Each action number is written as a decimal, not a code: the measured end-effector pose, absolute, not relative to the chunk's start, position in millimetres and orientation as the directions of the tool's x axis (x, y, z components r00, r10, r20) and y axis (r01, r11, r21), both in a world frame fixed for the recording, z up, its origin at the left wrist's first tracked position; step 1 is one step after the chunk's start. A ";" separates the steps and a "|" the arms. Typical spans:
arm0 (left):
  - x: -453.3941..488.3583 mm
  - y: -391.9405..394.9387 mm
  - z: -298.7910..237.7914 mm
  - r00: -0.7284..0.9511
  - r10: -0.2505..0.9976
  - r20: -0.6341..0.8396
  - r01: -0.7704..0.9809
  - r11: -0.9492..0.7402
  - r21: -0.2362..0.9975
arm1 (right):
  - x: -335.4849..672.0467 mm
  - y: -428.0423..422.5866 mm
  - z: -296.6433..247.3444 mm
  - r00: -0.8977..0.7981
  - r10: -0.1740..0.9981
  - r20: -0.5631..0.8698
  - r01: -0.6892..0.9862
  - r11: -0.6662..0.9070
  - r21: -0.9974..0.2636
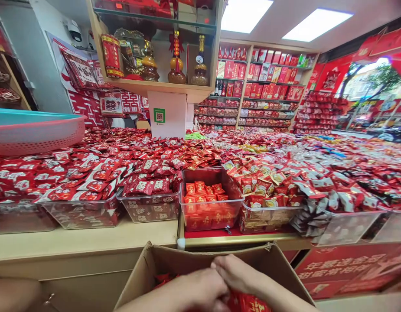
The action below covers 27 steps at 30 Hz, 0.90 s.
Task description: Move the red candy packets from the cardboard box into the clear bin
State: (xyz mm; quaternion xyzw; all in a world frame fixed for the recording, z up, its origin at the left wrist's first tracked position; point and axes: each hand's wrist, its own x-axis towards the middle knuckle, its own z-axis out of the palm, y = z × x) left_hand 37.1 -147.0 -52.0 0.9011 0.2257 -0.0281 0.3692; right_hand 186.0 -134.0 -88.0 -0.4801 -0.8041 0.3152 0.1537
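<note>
An open cardboard box (262,255) stands in front of me, with red packets (252,303) inside it. Over its opening, my left hand (210,288) is closed, its fingers curled downward and partly hidden. Just beside it and almost touching, my right hand (234,273) is also closed, fingers bent toward the left one. What either hand grips is covered by the hands themselves. On the counter beyond the box sits a clear plastic bin (213,207) partly filled with small red packets (205,190).
More clear bins heaped with wrapped sweets (148,188) line the counter (89,242). A pink basket (57,130) rests at left. Above hangs a shelf cabinet (174,89) with bottles, over a white panel bearing a QR code (159,115). Stocked shelves (272,78) stand behind.
</note>
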 end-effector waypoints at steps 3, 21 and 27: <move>37.2 -110.9 -44.4 0.838 0.541 -0.070 0.418 -0.553 0.721 | 196.7 -136.2 -63.9 -0.500 0.858 -0.120 0.319 0.053 -0.946; 25.4 -89.3 -41.1 0.751 0.656 -0.079 0.093 0.013 0.996 | 199.0 -128.7 -51.3 -0.213 0.973 0.084 -0.127 0.058 -0.990; 29.3 -93.0 -41.0 0.703 0.711 0.022 0.037 -0.068 0.997 | 192.3 -130.8 -56.4 -0.250 0.957 0.148 -0.142 0.115 -0.983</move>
